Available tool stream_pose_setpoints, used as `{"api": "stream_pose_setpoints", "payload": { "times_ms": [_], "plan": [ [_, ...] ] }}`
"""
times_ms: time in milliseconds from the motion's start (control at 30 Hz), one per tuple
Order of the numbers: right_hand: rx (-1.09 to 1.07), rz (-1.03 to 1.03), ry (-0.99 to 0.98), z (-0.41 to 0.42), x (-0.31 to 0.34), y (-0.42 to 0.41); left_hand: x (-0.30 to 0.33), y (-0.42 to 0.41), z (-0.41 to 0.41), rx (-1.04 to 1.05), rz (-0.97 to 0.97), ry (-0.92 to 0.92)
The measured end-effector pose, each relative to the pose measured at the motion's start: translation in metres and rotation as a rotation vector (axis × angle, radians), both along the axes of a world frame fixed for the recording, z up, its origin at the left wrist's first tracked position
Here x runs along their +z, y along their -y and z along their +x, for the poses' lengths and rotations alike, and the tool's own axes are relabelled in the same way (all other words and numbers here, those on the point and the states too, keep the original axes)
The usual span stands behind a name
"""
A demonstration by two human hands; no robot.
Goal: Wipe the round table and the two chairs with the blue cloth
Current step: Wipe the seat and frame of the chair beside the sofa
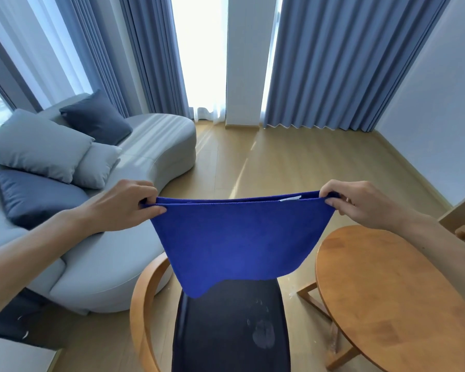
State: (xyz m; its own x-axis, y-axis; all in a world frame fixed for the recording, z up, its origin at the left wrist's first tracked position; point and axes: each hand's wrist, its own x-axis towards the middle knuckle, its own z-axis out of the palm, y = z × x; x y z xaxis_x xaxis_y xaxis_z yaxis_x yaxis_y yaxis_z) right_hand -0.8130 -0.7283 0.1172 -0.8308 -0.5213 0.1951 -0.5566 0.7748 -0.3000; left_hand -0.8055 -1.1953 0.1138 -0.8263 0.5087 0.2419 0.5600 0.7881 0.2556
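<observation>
Where curtains point(333, 63) hang, wooden floor point(293, 162)

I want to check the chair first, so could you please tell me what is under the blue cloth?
Under the hanging blue cloth is the chair, its dark seat showing pale smudges. The seat's far part is hidden by the cloth.
</observation>
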Motion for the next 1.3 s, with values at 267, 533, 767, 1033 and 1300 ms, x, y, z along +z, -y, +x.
{"api": "stream_pose_setpoints", "payload": {
  "times_ms": [267,533,767,1033,1300],
  "plan": [
    [-0.052,-0.028,0.136,0.001,-0.006,0.006,-0.008,0.002,-0.008,0.108,0.0,0.094],
    [-0.174,-0.132,0.29,0.011,-0.012,0.015,-0.008,-0.012,-0.004,0.308,0.034,0.238],
    [-0.344,-0.306,0.484,0.016,-0.015,0.034,-0.016,-0.031,-0.009,0.509,0.129,0.477],
    [-0.406,-0.507,0.694,0.023,-0.016,0.047,-0.015,-0.045,-0.002,0.564,0.254,0.725],
    [-0.376,-0.655,0.71,0.043,-0.025,0.112,-0.013,-0.117,0.028,0.447,0.57,1.037]
  ]
}}
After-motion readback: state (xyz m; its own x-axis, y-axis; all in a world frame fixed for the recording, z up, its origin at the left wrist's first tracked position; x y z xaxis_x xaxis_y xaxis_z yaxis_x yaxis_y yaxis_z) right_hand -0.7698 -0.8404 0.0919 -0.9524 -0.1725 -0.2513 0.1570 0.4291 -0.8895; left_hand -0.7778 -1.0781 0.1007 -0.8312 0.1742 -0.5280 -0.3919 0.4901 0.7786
